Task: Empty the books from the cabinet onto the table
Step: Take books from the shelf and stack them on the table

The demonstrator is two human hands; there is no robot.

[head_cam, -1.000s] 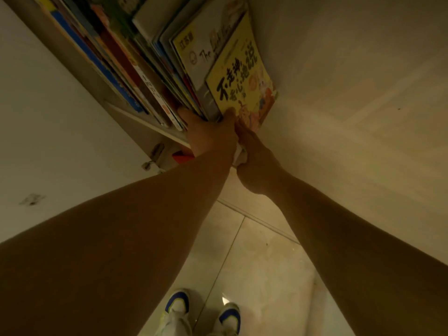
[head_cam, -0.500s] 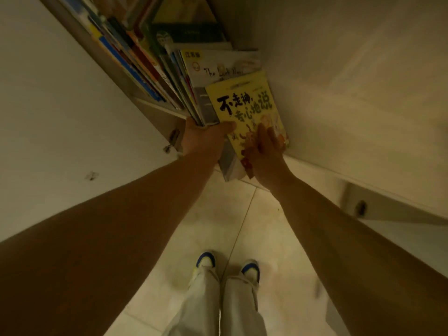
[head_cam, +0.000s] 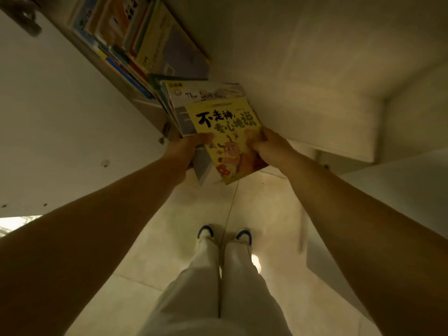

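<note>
A stack of thin books, topped by a yellow book (head_cam: 226,132) with black characters and a cartoon, is held out in front of the cabinet shelf (head_cam: 143,104). My left hand (head_cam: 185,151) grips the stack's left edge, thumb on the cover. My right hand (head_cam: 269,145) grips its right edge, thumb on the cover too. A white book (head_cam: 206,93) lies under the yellow one. Several more books (head_cam: 135,37) still stand on the shelf at the upper left.
The open cabinet door (head_cam: 48,132) stands on my left, and a white panel (head_cam: 303,76) runs along my right. Below me are pale floor tiles (head_cam: 155,241) and my legs and shoes (head_cam: 223,238). A white surface edge (head_cam: 400,187) sits at the right.
The stack has been drawn out of the shelf toward me. My right hand shifted from the cover's front to gripping its right edge, and my view tipped down.
</note>
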